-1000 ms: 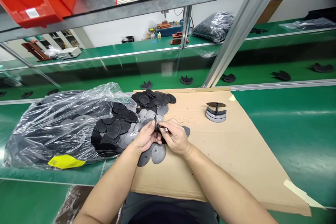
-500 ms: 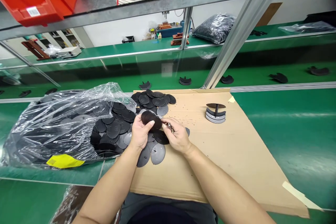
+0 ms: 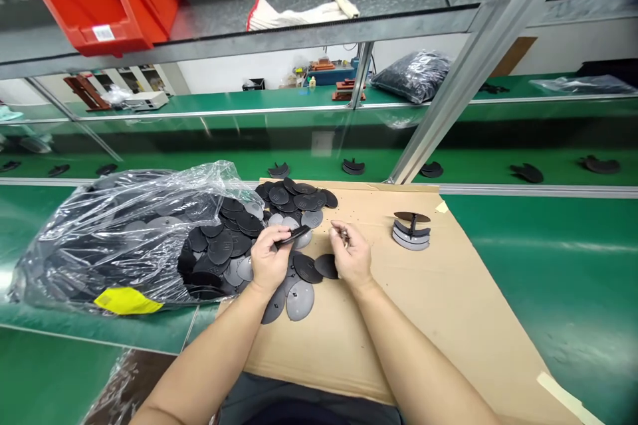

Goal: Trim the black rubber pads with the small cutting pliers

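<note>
My left hand [image 3: 270,257] pinches black oval discs [image 3: 295,234], tilted nearly edge-on, above the pile. Apart from it on the right, my right hand [image 3: 351,254] is closed around a small metallic thing [image 3: 343,236] that is mostly hidden by the fingers. Beneath the hands, loose black discs [image 3: 308,268] and grey discs [image 3: 300,300] lie on a cardboard sheet [image 3: 423,319]. More black discs [image 3: 220,248] spill from a clear plastic bag [image 3: 124,232] on the left. A black stemmed part with curved plates [image 3: 411,232] stands to the right.
Overhead runs a shelf with a red bin [image 3: 107,6] and a white glove [image 3: 304,15]. A slanted metal post [image 3: 448,60] rises behind the cardboard. Several black curved parts [image 3: 353,167] lie along the green strip at the back.
My right hand has drawn away to the right from the left. The discs in my left hand have turned from face-up to nearly edge-on. The view has shifted slightly.
</note>
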Action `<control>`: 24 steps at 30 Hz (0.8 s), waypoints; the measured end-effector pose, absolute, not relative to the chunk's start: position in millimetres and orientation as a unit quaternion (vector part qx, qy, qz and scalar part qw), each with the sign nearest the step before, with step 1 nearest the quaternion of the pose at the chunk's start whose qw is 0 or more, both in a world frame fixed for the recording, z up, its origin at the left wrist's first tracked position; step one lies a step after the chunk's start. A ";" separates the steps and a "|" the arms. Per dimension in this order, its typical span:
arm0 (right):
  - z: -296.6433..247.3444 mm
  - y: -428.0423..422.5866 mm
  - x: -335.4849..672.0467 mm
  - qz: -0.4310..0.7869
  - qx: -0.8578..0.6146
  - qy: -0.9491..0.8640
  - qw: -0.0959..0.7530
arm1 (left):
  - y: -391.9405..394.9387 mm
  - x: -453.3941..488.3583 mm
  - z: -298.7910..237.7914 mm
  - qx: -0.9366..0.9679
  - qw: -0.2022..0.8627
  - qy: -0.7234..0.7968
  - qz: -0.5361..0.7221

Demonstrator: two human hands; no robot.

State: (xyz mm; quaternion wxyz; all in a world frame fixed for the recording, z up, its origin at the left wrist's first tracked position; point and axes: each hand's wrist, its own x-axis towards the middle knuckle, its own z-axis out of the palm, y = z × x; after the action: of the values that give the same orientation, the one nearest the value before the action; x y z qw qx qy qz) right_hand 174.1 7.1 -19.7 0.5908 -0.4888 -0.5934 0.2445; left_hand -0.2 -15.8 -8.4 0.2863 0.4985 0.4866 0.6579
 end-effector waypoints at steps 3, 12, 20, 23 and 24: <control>-23.1 14.9 182.5 0.304 -0.503 -0.494 0.641 | 4.6 1.0 11.2 0.532 0.281 0.496 0.627; -33.8 38.4 200.1 0.396 -0.471 -0.411 0.673 | 170.7 -39.6 55.2 0.647 0.003 0.702 0.298; -32.7 39.3 201.6 0.392 -0.479 -0.434 0.655 | 232.5 -57.7 25.0 0.612 0.026 0.768 0.185; -33.2 40.6 199.3 0.394 -0.485 -0.440 0.645 | 244.5 -49.2 9.2 0.589 0.062 0.792 0.148; -33.8 41.0 198.5 0.394 -0.488 -0.445 0.639 | 248.1 -46.9 5.3 0.583 0.075 0.798 0.135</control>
State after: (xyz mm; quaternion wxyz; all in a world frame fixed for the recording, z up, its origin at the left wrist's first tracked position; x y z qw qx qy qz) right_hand 198.5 41.0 -33.8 0.6394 -0.4879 -0.4448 0.3940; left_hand -46.9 248.1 5.3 0.0745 0.5827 0.7979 0.1353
